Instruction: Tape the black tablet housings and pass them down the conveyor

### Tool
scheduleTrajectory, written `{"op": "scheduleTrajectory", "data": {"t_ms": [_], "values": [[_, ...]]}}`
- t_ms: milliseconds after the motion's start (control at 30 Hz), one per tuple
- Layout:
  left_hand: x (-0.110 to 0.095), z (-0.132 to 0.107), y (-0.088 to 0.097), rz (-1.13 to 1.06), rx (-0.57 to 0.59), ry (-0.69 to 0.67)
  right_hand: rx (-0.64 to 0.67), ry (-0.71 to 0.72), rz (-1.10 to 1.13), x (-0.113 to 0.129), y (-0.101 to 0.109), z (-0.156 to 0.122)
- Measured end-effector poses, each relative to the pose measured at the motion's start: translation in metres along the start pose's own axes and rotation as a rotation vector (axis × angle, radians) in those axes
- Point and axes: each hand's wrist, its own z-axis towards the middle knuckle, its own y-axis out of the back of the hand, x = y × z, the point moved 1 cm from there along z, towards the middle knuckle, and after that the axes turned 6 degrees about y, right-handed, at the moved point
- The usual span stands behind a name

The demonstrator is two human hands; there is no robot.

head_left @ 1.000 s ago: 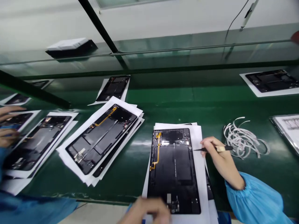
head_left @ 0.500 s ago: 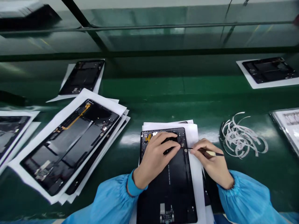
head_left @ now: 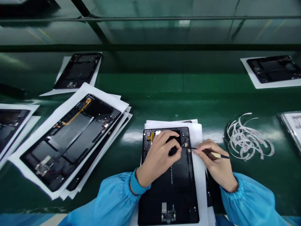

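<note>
Pinching 1 pointed tool (head_left: 215,155), right hand (head_left: 216,166) sits beside tablet (head_left: 180,192); left hand (head_left: 159,158) pinched together over it.

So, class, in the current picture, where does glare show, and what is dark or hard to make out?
Head view: pale glare patches on the green table to both sides of the open black device; head view: a shape at upper left, too dark for detail; head view: the thin tool in the right hand, its tip hard to make out.

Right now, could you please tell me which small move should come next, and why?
With the right hand, I would perhaps ease the thin tool slightly inward, since its tip reaches over the right edge of the black panel, near the left hand.
</note>
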Motion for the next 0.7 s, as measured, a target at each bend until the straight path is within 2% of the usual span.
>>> {"op": "scheduleTrajectory", "data": {"t_ms": [200, 533, 700], "values": [[-0.0024, 0.0013, -0.0009, 0.001, 0.003, 0.038, -0.095, -0.015, 0.049, 0.0031, -0.0009, 0.0038], [-0.0035, 0.0016, -0.0009, 0.033, 0.036, 0.069, 0.025, -0.017, 0.035, -0.0001, -0.0078, 0.0090], [-0.0051, 0.0016, -0.0008, 0.032, 0.047, 0.077, 0.041, -0.004, 0.017, -0.0013, -0.0075, 0.0084]]}}
